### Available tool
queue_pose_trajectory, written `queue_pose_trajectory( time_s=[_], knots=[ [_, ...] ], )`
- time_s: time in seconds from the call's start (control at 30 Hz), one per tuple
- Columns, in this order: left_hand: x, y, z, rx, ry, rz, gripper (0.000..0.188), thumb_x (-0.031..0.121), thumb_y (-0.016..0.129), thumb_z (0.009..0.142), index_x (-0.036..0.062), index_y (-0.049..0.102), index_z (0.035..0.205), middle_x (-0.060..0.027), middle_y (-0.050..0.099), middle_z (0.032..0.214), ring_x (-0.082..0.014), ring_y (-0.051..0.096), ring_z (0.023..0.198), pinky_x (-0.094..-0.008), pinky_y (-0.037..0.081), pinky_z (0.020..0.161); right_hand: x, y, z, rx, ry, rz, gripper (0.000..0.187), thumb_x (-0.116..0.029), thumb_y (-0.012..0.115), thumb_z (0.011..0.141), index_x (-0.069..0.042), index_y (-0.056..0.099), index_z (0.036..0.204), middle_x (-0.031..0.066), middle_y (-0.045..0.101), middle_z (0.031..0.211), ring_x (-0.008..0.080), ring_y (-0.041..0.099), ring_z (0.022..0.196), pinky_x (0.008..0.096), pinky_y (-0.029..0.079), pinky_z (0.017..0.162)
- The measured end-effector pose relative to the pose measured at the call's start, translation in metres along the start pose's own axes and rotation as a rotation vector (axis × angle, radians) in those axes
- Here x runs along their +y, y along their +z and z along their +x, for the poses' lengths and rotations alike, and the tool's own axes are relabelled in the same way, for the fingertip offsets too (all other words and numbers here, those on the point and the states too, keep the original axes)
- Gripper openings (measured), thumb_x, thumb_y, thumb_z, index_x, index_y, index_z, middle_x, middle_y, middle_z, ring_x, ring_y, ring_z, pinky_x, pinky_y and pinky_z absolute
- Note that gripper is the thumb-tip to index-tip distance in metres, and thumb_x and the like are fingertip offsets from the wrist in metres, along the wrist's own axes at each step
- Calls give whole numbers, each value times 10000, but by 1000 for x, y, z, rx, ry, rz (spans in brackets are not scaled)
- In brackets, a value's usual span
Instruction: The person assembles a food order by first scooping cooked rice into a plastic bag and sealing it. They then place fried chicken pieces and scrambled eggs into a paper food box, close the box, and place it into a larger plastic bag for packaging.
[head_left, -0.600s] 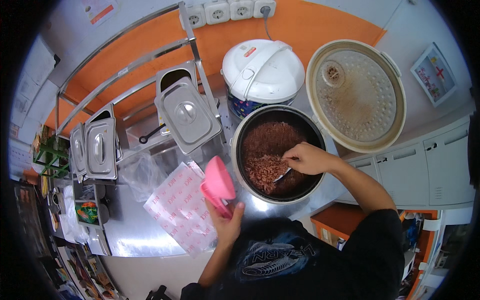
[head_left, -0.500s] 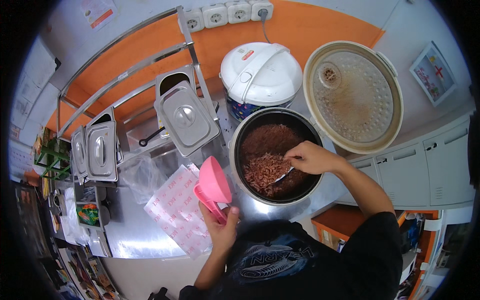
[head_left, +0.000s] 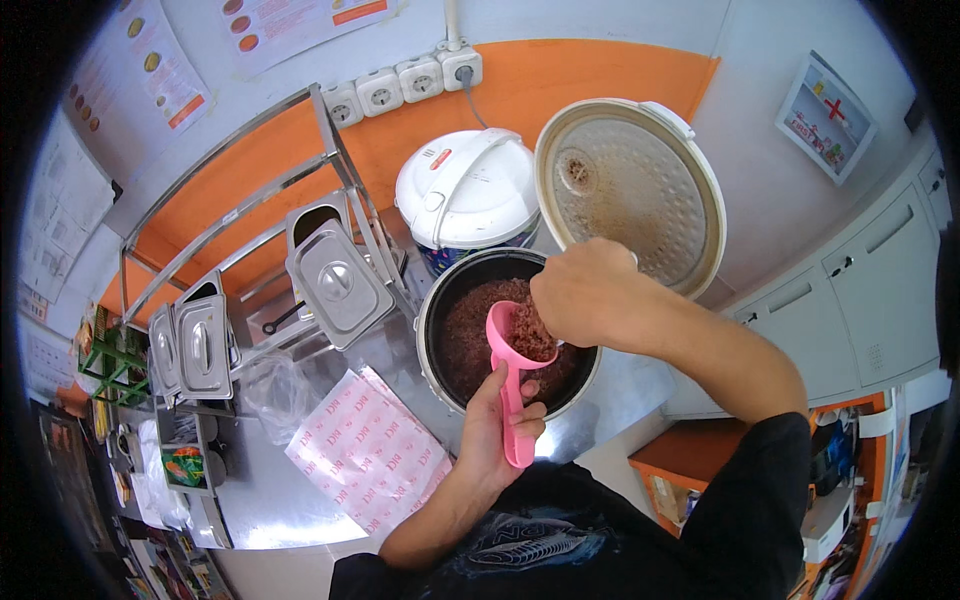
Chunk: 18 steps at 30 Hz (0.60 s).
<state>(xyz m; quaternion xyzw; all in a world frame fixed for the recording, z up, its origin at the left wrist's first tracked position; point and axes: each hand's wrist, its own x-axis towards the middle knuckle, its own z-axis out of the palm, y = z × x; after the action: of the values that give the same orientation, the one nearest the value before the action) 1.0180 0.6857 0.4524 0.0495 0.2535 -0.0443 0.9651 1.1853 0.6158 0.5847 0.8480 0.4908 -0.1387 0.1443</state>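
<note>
Both hands (head_left: 500, 430) (head_left: 585, 295) lifted one pink scoop (head_left: 512, 375) over two cookers (head_left: 505, 335).

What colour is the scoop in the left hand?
Pink. The scoop, held by the left hand over the cooker pot, shows best in the head view.

Lid (head_left: 630, 190) behind — rack (head_left: 330, 260) left.

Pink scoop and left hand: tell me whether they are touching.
Touching. The head view shows the left hand with its fingers wrapped around the handle of the pink scoop, holding its reddish rice-filled bowl over the open rice cooker pot.
</note>
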Motion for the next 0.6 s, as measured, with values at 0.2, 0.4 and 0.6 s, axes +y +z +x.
queue_pose_trajectory(
  time_s=[0.2, 0.4, 0.6],
  knots=[
    [11, -17, -3, -119, -80, -104, 362, 428, 533, 1058, 101, 551, 1213, -24, 509, 848, -34, 347, 512, -154, 286, 381, 13, -18, -26, 111, 20, -62, 181, -173, 645, 857, -58, 784, 874, 191, 747, 853, 335, 756, 798, 457, 591, 698],
    [13, -21, -2, -161, -92, -155, 440, 450, 481, 1074, 60, 530, 1271, -37, 496, 842, -33, 364, 509, -153, 308, 369, 21, -6, -50, 325, 77, 65, 196, -177, 618, 861, -32, 745, 824, 224, 695, 729, 396, 720, 698, 494, 570, 660],
    [11, -22, -8, -153, -108, -130, 444, 463, 460, 1078, 77, 504, 1293, -33, 481, 856, -31, 349, 501, -152, 292, 355, 13, 16, -43, 389, -16, 210, 209, -193, 604, 878, -40, 723, 799, 236, 675, 705, 414, 701, 680, 522, 560, 666]
  ],
)
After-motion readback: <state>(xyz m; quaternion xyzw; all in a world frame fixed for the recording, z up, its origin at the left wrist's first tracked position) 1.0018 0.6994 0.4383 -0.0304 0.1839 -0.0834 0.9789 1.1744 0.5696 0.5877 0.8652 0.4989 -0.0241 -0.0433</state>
